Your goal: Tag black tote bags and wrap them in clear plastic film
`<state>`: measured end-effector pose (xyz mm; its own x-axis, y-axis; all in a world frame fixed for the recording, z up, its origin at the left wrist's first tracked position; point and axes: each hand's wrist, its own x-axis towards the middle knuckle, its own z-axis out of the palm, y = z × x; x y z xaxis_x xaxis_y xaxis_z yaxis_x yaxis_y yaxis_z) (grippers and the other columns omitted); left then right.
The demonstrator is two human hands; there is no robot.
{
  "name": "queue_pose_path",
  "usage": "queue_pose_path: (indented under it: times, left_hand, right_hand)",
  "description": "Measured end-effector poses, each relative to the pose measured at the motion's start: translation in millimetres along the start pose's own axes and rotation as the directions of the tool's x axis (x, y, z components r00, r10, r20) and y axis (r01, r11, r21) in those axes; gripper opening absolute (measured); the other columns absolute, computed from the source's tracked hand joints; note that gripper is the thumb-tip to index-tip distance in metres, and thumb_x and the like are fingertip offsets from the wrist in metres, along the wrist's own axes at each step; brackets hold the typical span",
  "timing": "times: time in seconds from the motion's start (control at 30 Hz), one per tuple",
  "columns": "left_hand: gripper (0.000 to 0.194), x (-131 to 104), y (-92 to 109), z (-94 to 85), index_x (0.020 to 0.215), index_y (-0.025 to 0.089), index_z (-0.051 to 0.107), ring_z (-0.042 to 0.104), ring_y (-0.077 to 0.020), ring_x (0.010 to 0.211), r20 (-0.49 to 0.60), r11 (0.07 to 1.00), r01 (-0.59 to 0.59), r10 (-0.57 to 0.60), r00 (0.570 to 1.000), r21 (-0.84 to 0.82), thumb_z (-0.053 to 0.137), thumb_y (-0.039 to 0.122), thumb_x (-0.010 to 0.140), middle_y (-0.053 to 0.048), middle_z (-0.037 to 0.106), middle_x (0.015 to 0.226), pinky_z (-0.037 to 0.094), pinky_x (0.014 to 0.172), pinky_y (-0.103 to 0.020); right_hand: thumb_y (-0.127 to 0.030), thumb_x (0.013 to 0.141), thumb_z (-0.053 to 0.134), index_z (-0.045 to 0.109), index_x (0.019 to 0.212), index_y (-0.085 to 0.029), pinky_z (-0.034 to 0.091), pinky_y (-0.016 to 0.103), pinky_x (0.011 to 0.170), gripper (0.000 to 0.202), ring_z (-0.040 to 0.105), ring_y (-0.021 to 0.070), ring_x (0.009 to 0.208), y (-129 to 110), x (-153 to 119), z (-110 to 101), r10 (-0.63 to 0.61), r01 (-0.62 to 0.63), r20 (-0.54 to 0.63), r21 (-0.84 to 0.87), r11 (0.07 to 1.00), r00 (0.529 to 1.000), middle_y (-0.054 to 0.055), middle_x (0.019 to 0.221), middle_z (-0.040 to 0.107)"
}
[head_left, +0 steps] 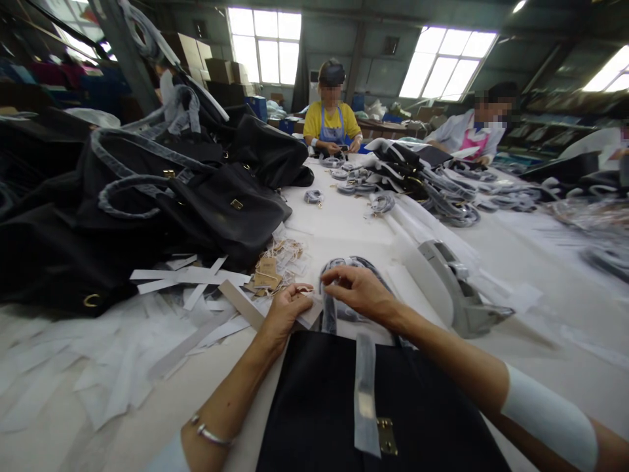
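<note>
A black bag point(314, 400) lies flat in front of me, with a strip of white wrapping point(364, 393) over its flap beside a gold clasp point(387, 436). Its wrapped handle point(329, 314) extends away from me. Left of the handle, my left hand point(289, 308) is closed in a pinch on a small pale tag point(312, 311). My right hand point(356, 288) is over the handle, its fingers curled close together near the tag; whatever they hold, if anything, is too small to make out.
Black bags point(221, 203) are heaped at the left, above white paper strips point(196, 278) and a pile of stringed tags point(275, 269). A grey tape dispenser point(457, 295) stands at the right. Wrapped straps point(422, 177) lie farther back, where people point(331, 124) work.
</note>
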<state>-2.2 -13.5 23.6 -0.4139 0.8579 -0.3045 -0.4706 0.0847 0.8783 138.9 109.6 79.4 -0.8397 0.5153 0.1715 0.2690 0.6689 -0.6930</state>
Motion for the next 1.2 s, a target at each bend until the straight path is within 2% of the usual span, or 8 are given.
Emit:
queue_pose_path:
  times: [0.1, 0.27, 0.53, 0.67, 0.8, 0.9, 1.07, 1.2]
  left_hand:
    - [0.053, -2, 1, -0.9, 0.1, 0.015, 0.058, 0.051, -0.0058, 0.048, 0.007, 0.998, -0.046, 0.047, 0.999, -0.045, 0.084, 0.031, 0.057, 0.007, 0.057, 0.06, 0.039, 0.051, -0.017]
    - [0.062, -3, 1, -5.7, 0.106, 0.015, 0.053, 0.056, -0.0076, 0.056, -0.003, 0.99, -0.066, 0.066, 0.998, -0.124, 0.086, 0.031, 0.057, 0.005, 0.061, 0.067, 0.043, 0.055, -0.018]
    - [0.065, -2, 1, -7.9, 0.111, 0.015, 0.05, 0.061, -0.0109, 0.066, 0.023, 0.984, -0.018, 0.023, 0.999, -0.18, 0.086, 0.027, 0.058, 0.0, 0.066, 0.079, 0.046, 0.064, -0.022]
    - [0.058, -2, 3, -7.1, 0.109, 0.015, 0.053, 0.056, -0.0082, 0.059, -0.003, 0.985, -0.058, 0.058, 0.998, -0.164, 0.082, 0.031, 0.061, 0.005, 0.059, 0.067, 0.043, 0.062, -0.02]
    - [0.045, 0, 4, -7.2, 0.108, 0.014, 0.057, 0.057, -0.0098, 0.067, -0.075, 0.979, -0.204, 0.202, 0.977, -0.024, 0.074, 0.031, 0.07, 0.003, 0.06, 0.068, 0.044, 0.073, -0.022]
    - [0.045, 0, 3, -6.8, 0.112, 0.015, 0.055, 0.056, -0.0107, 0.068, -0.065, 0.964, -0.267, 0.267, 0.961, 0.014, 0.071, 0.031, 0.074, 0.003, 0.06, 0.067, 0.043, 0.073, -0.022]
    - [0.05, -1, 4, -5.4, 0.118, 0.017, 0.052, 0.047, -0.0079, 0.053, 0.011, 0.956, -0.284, 0.284, 0.959, 0.069, 0.07, 0.035, 0.075, 0.002, 0.061, 0.071, 0.032, 0.05, -0.019]
    - [0.043, -10, 6, 0.7, 0.118, 0.019, 0.058, 0.05, -0.0102, 0.057, 0.103, 0.894, -0.369, 0.354, 0.929, 0.253, 0.066, 0.035, 0.079, -0.002, 0.066, 0.079, 0.039, 0.056, -0.021]
  right_hand:
    - [-0.022, 0.076, 0.069, 0.068, 0.112, -0.022, 0.045, 0.026, 0.072, 0.035, 0.063, 0.0149, 0.075, -13, 6, 12, -0.157, 0.165, 0.16, -0.042, 0.985, 0.975, 0.003, 0.095, 0.071]
    - [-0.024, 0.075, 0.073, 0.055, 0.13, -0.028, 0.044, 0.032, 0.087, 0.058, 0.061, 0.0233, 0.102, -18, 6, 24, -0.168, 0.207, 0.229, -0.16, 0.965, 0.959, 0.006, 0.115, 0.067]
    - [-0.028, 0.074, 0.075, 0.062, 0.117, -0.022, 0.044, 0.03, 0.078, 0.045, 0.061, 0.02, 0.087, -6, 0, 25, -0.109, 0.144, 0.193, -0.174, 0.974, 0.975, 0.005, 0.099, 0.067]
    - [-0.028, 0.076, 0.07, 0.067, 0.076, -0.019, 0.041, 0.024, 0.061, 0.01, 0.058, 0.0131, 0.065, 3, 0, 24, 0.065, -0.072, 0.257, 0.019, 0.997, 0.964, -0.001, 0.07, 0.063]
    - [-0.039, 0.081, 0.062, 0.056, 0.072, -0.019, 0.033, 0.02, 0.042, 0.023, 0.05, 0.0079, 0.044, 13, -1, 20, 0.279, -0.418, 0.457, 0.236, 0.877, 0.844, -0.006, 0.056, 0.051]
    - [-0.049, 0.078, 0.065, 0.051, 0.065, -0.018, 0.03, 0.018, 0.039, 0.036, 0.045, 0.0063, 0.042, 17, 0, 20, 0.293, -0.462, 0.501, 0.255, 0.849, 0.814, -0.007, 0.051, 0.046]
    - [-0.056, 0.075, 0.064, 0.047, 0.06, -0.018, 0.026, 0.018, 0.037, 0.044, 0.039, 0.0052, 0.039, 18, 2, 21, 0.348, -0.557, 0.534, 0.297, 0.776, 0.77, -0.007, 0.045, 0.045]
    - [-0.052, 0.075, 0.067, 0.048, 0.059, -0.018, 0.022, 0.017, 0.035, 0.042, 0.036, 0.0046, 0.036, 17, 3, 23, 0.384, -0.603, 0.544, 0.307, 0.736, 0.746, -0.008, 0.041, 0.043]
